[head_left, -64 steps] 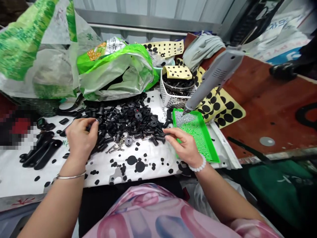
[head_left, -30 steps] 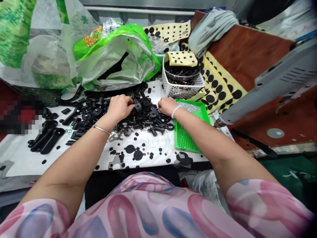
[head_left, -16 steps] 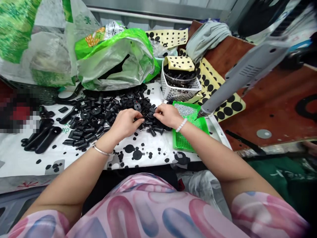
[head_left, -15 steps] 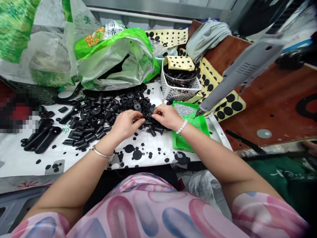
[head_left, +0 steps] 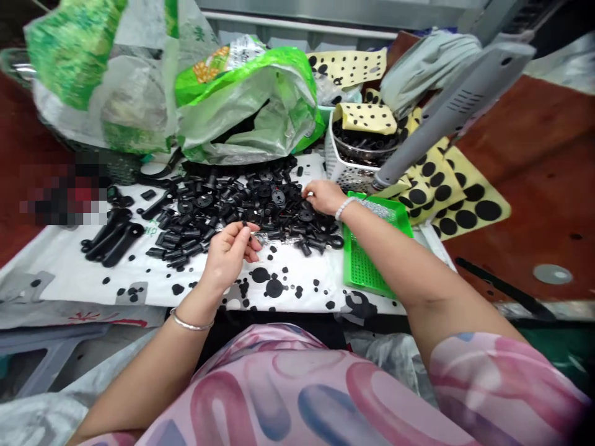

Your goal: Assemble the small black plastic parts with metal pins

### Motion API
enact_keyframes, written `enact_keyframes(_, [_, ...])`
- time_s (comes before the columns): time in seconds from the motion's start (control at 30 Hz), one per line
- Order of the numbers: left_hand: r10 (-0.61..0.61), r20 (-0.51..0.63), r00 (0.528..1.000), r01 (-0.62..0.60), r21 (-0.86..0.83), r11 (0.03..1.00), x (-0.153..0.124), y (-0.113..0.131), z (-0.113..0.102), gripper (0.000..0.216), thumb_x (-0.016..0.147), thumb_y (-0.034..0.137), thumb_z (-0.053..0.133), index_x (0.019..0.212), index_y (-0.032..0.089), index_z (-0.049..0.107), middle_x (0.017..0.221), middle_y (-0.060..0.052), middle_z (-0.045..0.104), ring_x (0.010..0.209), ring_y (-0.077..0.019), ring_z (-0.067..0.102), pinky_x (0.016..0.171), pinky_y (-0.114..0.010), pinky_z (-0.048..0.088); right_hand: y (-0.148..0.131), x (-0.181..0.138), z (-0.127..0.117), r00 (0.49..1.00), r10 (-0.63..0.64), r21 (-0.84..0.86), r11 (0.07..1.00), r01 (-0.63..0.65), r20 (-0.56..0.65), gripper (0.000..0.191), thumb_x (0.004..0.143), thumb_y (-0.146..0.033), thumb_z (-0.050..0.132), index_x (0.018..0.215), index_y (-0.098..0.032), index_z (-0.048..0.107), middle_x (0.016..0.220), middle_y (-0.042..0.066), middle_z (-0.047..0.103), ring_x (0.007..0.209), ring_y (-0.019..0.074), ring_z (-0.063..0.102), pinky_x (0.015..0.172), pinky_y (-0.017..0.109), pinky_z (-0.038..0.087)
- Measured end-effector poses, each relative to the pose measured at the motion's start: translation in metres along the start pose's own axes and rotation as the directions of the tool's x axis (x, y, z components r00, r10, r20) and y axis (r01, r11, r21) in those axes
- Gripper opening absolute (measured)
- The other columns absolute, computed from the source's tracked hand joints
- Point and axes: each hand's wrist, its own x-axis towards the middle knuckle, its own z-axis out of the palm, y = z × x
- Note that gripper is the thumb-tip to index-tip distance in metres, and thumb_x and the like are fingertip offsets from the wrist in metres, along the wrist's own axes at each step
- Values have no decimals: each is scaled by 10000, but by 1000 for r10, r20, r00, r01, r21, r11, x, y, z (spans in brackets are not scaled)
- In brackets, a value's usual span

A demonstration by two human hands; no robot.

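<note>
Pinching a sm. dark part betw. thumb & forefinger, L hand is nr. the table's front edge, just before the pile of blk. parts. R hand: at pile's R side; can't tell if grip holds anything. Prob. best technique: light pinch, pieces lifted singly, neighbours undisturbed.

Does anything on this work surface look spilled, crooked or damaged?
Nothing looks plainly damaged. Slightly odd: a dotted yellow sheet lies bent over the white basket, partly hiding its contents. The heap of black parts lies loose on the white cloth, uncontained, though it may be laid out that way rather than spilled.
</note>
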Motion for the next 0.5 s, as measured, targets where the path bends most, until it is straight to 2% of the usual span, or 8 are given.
enact_keyframes(0.1, [27, -1, 1000, -27, 32, 999, -3, -2, -11, 304, 786, 380, 568, 953, 128, 603, 630, 3, 601, 475, -75, 535, 474, -194, 444, 13, 18, 15, 997, -55, -15, 998, 56, 60, 330, 755, -80, 541, 1053, -173, 650, 1047, 53, 657, 949, 167, 580, 825, 232, 411])
enact_keyframes(0.17, [44, -26, 999, -43, 57, 997, -3, -4, -16, 311, 774, 361, 587, 980, 129, 602, 645, 0, 615, 490, -79, 540, 496, -204, 457, 15, 19, 19, 997, -58, -38, 997, 61, 55, 321, 769, -95, 537, 1067, -142, 645, 1052, 89, 643, 952, 188, 580, 837, 253, 413])
enact_keyframes(0.27, [75, -52, 996, -71, 71, 995, -3, -5, -21, 306, 747, 337, 626, 973, 139, 567, 658, -1, 631, 521, -96, 567, 530, -225, 479, 10, 6, 10, 1000, -26, -84, 996, 26, 11, 289, 794, -139, 537, 1057, -99, 649, 1045, 148, 613, 978, 243, 569, 853, 311, 416])
enact_keyframes(0.33, [91, -49, 995, -87, 78, 993, -2, -4, -21, 274, 727, 323, 651, 910, 145, 551, 658, -2, 627, 543, -106, 582, 545, -233, 487, 1, -10, -4, 997, -26, -62, 998, 22, -69, 296, 819, -168, 529, 1088, -98, 630, 1060, 154, 595, 980, 246, 564, 864, 328, 419])
enact_keyframes(0.37, [99, -42, 994, -95, 88, 992, -2, -4, -20, 255, 722, 319, 657, 876, 146, 551, 658, -3, 622, 551, -109, 584, 552, -235, 488, -7, -20, -11, 989, -54, 5, 998, 56, -137, 294, 827, -181, 533, 1097, -109, 623, 1052, 140, 598, 943, 229, 576, 856, 323, 429])
enact_keyframes(0.43, [133, -30, 991, -128, 137, 982, -2, -3, -17, 224, 720, 317, 660, 836, 149, 567, 661, -3, 613, 561, -109, 578, 559, -233, 483, -25, -40, -22, 952, -183, 201, 951, 235, -245, 285, 842, -197, 534, 1114, -147, 604, 1042, 93, 611, 871, 178, 592, 834, 295, 451])
enact_keyframes(0.5, [202, -11, 979, -195, 221, 956, -3, -2, -13, 198, 731, 313, 650, 842, 156, 600, 699, -11, 624, 594, -113, 579, 589, -238, 484, -45, -58, -26, 909, -309, 302, 871, 388, -279, 271, 851, -203, 534, 1114, -196, 602, 992, 51, 626, 880, 161, 587, 835, 294, 458])
